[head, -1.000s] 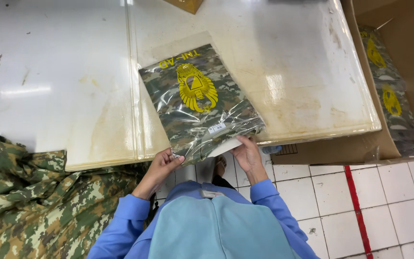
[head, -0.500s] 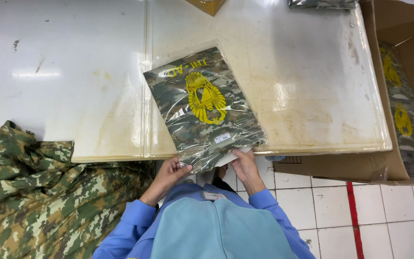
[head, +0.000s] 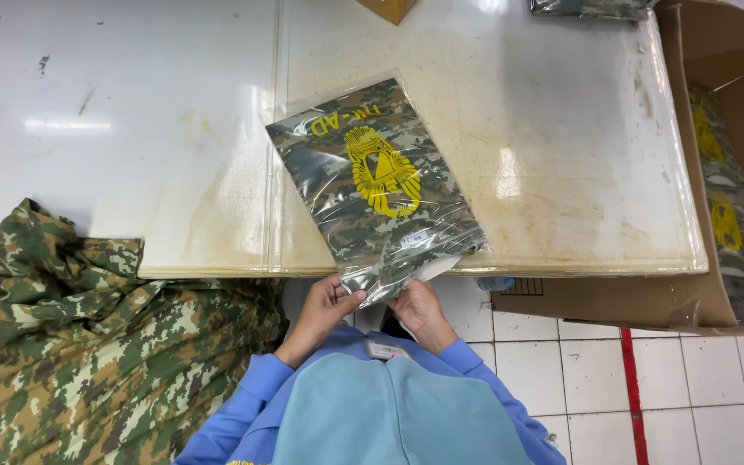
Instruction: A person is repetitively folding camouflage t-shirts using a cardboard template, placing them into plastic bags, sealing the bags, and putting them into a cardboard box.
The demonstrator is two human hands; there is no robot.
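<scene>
A folded camouflage garment with a yellow emblem, sealed in a clear plastic bag (head: pixel 376 185), lies tilted on the white table (head: pixel 131 129), its near end hanging over the table's front edge. My left hand (head: pixel 325 303) pinches the bag's near left corner. My right hand (head: pixel 418 308) holds the bag's open flap at the near right, fingers curled under it. Both hands sit just below the table edge, with blue sleeves behind them.
A heap of loose camouflage cloth (head: pixel 71 344) covers the lower left. An open cardboard box (head: pixel 725 172) at the right holds more bagged garments. Another bagged garment (head: pixel 592 7) lies at the table's far edge. White floor tiles with a red line (head: pixel 630 387) show below.
The bag has slid slightly toward the table's front edge, and both hands have drawn closer together on its near end.
</scene>
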